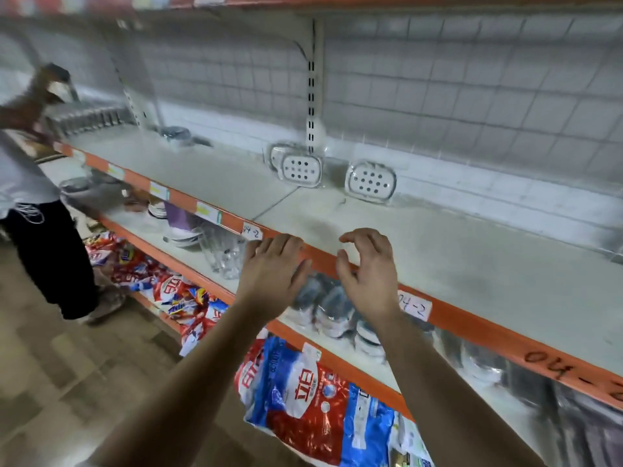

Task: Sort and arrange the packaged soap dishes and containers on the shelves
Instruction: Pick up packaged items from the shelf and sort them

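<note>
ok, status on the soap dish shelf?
Both open, empty: left hand, right hand, over the shelf edge. Packaged soap dishes propped at the back wall, untouched. Another person far left, out of the path.

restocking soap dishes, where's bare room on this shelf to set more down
Widest bare patch: the upper shelf right of the right soap dish, back to the tiled wall. Also bare: the strip between both dishes and the orange edge, and between the left soap dishes and the round container. Crowded: the shelf below, with glasses and bowls.
</note>
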`<state>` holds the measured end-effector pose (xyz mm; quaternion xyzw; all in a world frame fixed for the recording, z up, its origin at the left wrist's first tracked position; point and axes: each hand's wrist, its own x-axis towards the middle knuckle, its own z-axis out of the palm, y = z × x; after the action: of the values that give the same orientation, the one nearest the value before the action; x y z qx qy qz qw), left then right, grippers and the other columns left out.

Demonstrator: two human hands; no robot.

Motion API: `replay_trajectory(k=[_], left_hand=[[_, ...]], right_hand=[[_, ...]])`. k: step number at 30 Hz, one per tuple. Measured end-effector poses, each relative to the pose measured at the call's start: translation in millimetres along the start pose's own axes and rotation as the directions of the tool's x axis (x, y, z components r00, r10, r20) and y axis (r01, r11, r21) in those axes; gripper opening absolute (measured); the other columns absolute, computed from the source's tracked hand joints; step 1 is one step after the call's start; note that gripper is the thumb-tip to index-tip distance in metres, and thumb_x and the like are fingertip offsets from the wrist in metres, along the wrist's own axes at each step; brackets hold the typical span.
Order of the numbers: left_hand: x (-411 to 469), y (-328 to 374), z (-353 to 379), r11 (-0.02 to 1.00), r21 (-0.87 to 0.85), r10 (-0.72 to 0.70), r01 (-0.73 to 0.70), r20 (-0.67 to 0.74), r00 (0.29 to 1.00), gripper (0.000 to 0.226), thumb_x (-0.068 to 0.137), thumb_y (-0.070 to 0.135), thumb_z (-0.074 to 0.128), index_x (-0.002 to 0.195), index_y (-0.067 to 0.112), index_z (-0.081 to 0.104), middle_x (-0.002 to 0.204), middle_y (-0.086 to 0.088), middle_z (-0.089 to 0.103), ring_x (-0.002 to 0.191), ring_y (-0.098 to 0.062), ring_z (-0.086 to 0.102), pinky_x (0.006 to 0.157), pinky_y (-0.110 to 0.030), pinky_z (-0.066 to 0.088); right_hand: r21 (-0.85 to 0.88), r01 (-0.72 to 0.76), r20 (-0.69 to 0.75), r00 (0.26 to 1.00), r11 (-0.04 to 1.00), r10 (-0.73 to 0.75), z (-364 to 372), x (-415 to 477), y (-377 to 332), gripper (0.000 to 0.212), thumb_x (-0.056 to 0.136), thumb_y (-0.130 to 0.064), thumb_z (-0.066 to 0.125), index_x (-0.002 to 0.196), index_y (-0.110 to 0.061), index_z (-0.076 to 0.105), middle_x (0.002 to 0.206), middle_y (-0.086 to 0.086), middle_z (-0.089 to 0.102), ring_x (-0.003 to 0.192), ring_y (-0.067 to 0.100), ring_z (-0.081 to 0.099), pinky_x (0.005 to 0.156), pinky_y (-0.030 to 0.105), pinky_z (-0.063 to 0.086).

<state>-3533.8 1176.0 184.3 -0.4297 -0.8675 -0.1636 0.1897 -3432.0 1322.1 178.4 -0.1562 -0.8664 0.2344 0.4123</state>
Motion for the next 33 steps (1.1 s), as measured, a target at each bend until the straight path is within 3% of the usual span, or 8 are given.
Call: replay_trajectory(k=[5, 10, 14, 17, 26, 33], left_hand=[[49.4, -63.2, 22.4, 0.998, -0.032, -0.062, 0.063, 0.024, 0.998, 0.034, 0.097, 0.037, 0.047, 0.123, 0.018, 0.058, 0.123, -0.002, 0.062, 0.116, -0.025, 0.054, 0.1, -0.042, 0.032], [79.2, -122.5, 43.4, 0.995, -0.051, -0.084, 0.085, 0.03, 0.996, 0.034, 0.096, 0.036, 0.048, 0.124, 0.019, 0.058, 0.124, -0.001, 0.061, 0.12, -0.023, 0.052, 0.101, -0.04, 0.03], [105.4, -183.6, 56.7, 0.996, -0.059, -0.065, 0.07, 0.082, 0.995, 0.039, 0.099, 0.042, 0.038, 0.128, 0.022, 0.053, 0.13, 0.0, 0.058, 0.118, -0.022, 0.055, 0.104, -0.042, 0.029], [127.3, -237.2, 64.6, 0.994, -0.081, -0.07, 0.077, 0.085, 0.994, 0.037, 0.1, 0.04, 0.042, 0.129, 0.022, 0.053, 0.134, 0.0, 0.057, 0.124, -0.024, 0.051, 0.106, -0.044, 0.031], [181.1, -405.0, 73.3, 0.993, -0.109, 0.055, -0.048, 0.069, 0.996, 0.033, 0.092, 0.037, 0.047, 0.116, 0.02, 0.062, 0.114, 0.002, 0.065, 0.103, -0.023, 0.062, 0.092, -0.041, 0.041], [232.8, -490.4, 98.8, 0.983, -0.172, 0.09, -0.068, 0.125, 0.988, 0.034, 0.097, 0.04, 0.041, 0.125, 0.024, 0.055, 0.128, 0.003, 0.058, 0.118, -0.021, 0.052, 0.101, -0.039, 0.032]], right_hand=[[0.026, -0.002, 0.041, 0.999, 1.0, 0.001, 68.3, 53.9, -1.4, 0.021, 0.084, -0.015, 0.058, 0.102, -0.009, 0.067, 0.103, 0.005, 0.062, 0.099, 0.022, 0.053, 0.082, 0.019, 0.034], [0.016, -0.012, 0.084, 0.996, 1.0, 0.01, 124.5, 87.7, -1.2, 0.019, 0.086, -0.014, 0.06, 0.104, -0.013, 0.066, 0.107, -0.001, 0.059, 0.101, 0.012, 0.048, 0.085, 0.016, 0.033], [0.001, -0.024, 0.095, 0.995, 1.0, 0.024, 177.0, 113.7, -12.7, 0.017, 0.086, -0.013, 0.06, 0.103, -0.013, 0.065, 0.107, -0.001, 0.059, 0.101, 0.014, 0.05, 0.085, 0.021, 0.038], [-0.004, -0.031, 0.084, 0.996, 1.0, 0.031, 223.3, 135.1, -32.0, 0.014, 0.087, -0.01, 0.063, 0.101, -0.011, 0.067, 0.105, 0.001, 0.061, 0.1, 0.017, 0.054, 0.087, 0.024, 0.042], [-0.058, -0.116, 0.031, 0.992, 0.992, 0.118, 359.5, 195.7, -97.5, 0.011, 0.087, -0.007, 0.065, 0.097, -0.01, 0.067, 0.103, -0.001, 0.059, 0.097, 0.018, 0.055, 0.086, 0.018, 0.039], [-0.096, -0.152, 0.054, 0.986, 0.984, 0.158, 429.6, 244.4, -112.8, 0.015, 0.085, -0.006, 0.065, 0.099, -0.012, 0.067, 0.103, -0.002, 0.06, 0.099, 0.019, 0.055, 0.088, 0.026, 0.043]])
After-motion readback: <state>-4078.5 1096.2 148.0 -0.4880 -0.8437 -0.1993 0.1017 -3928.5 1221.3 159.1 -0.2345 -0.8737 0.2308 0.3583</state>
